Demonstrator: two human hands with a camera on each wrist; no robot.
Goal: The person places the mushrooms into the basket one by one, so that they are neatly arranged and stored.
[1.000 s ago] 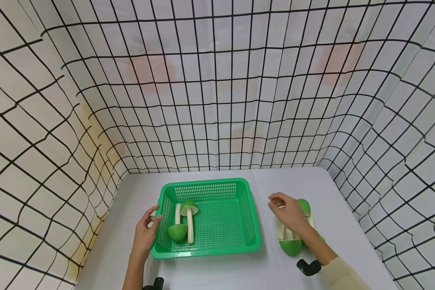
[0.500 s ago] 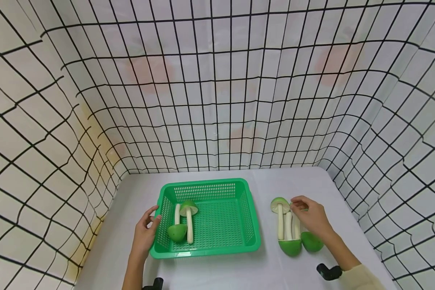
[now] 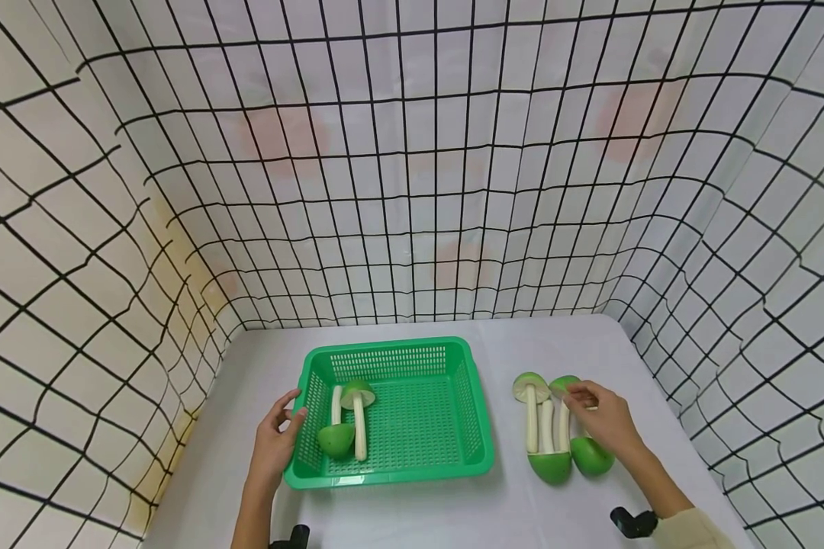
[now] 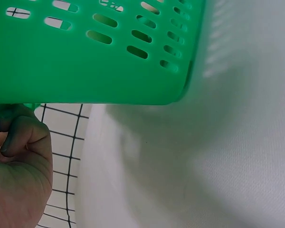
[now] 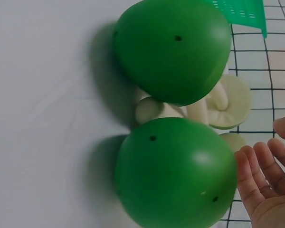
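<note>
My left hand point(image 3: 277, 438) grips the left rim of a green plastic basket point(image 3: 426, 479); in the left wrist view its curled fingers point(image 4: 23, 135) are at the basket's edge. Inside lie two toy mushrooms with green caps point(image 3: 336, 441) and pale stems point(image 3: 360, 438), pointing opposite ways. My right hand point(image 3: 606, 418) is over the group of similar mushrooms on the right, fingertips at the far cap point(image 3: 564, 383) and holding nothing. In the right wrist view its fingers are loosely extended, thumb apart, beside a large green cap point(image 5: 178, 173). The hand partly hides the rightmost mushroom.
The other mushrooms lie side by side on the white table, among them a far-left cap point(image 3: 530, 385) and two near caps point(image 3: 549, 467). Black wire mesh point(image 3: 412, 229) walls stand at the back and both sides. A black wrist mount point(image 3: 634, 523) sits on the right forearm.
My right hand has moved right from beside the basket and across the mushrooms, uncovering the far-left one and more of the middle ones. The left hand and basket have hardly moved.
</note>
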